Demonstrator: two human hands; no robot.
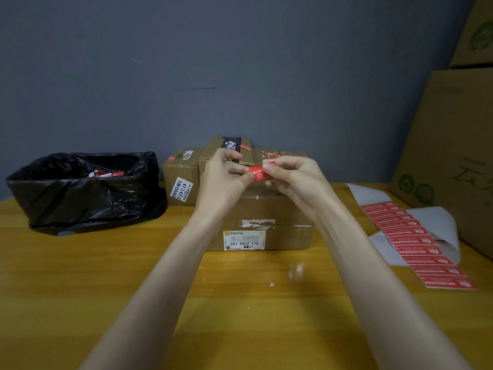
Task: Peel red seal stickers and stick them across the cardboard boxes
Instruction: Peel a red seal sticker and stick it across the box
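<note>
Red seal sticker, a single one, is held above the nearest cardboard box, between both hands. Left hand: grip pinched on the sticker's left end. Right hand: grip pinched on its right end, the sticker curled between the two. Whether backing paper is attached cannot be told. The box stands on the yellow wooden surface, with a white shipping label on its near face. Smaller boxes stand just behind it, some bearing red stickers. A strip of unpeeled stickers lies on the surface to the right, near large cartons. A black-lined bin stands at left, with red and white scraps inside.
</note>
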